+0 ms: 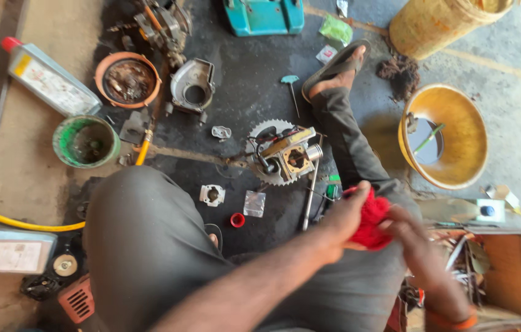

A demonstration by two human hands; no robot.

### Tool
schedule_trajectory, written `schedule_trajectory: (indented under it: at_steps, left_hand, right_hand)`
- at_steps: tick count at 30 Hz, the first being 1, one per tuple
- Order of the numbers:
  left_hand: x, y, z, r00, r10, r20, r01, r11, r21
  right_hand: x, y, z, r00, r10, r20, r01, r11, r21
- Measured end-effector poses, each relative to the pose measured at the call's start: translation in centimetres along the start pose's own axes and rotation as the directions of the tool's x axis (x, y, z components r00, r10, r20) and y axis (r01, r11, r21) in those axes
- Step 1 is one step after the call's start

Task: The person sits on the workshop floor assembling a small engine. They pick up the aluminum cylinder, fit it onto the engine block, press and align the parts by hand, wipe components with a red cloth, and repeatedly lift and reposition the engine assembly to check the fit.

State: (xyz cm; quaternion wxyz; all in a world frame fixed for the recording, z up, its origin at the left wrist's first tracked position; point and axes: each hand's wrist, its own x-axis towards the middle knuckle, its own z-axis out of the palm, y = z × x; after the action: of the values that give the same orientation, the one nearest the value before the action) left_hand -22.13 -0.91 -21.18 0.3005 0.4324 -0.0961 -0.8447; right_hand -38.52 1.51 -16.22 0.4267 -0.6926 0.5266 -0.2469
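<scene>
both hands (346, 222) (409, 232) bunch red cloth (371, 222); cloth partly hidden

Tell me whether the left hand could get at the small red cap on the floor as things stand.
Probably yes, once it lets go. The left hand grips the red cloth with the right hand; the red cap lies on bare floor between the knees, nothing over it.

Red rag (371, 224); yellow basin (451, 138); green bowl (85, 141).
</scene>
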Motion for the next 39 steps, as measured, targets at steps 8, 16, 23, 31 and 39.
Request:
schedule_trajectory:
  at_steps: [8,16,23,31,39]
  left_hand:
    - [5.1,-4.0,2.7,0.963,0.113,-0.247,-0.084,0.988,0.127]
    - [6.4,-2.4,1.4,0.990,0.016,-0.139,-0.008,0.999,0.053]
    - [8.7,-3.3,-3.2,0.891,-0.180,-0.416,0.098,0.973,-0.210]
    - [6.1,-5.1,-8.0,0.921,-0.090,-0.379,0.058,0.994,-0.097]
    - [-0.4,2.3,-20.3,0.181,0.577,-0.796,0.329,0.727,0.602]
  right_hand:
    - [-3.3,1.6,6.0,0.966,-0.111,-0.232,-0.033,0.842,-0.538]
    - [-0.3,1.6,4.9,0.980,-0.114,-0.162,-0.039,0.693,-0.719]
    - [1.9,1.8,7.1,0.985,-0.113,-0.133,0.043,0.895,-0.443]
    - [6.1,5.7,9.5,0.911,0.393,0.125,-0.239,0.750,-0.616]
    - [8.3,5.7,12.0,0.992,0.073,0.106,0.053,0.523,-0.851]
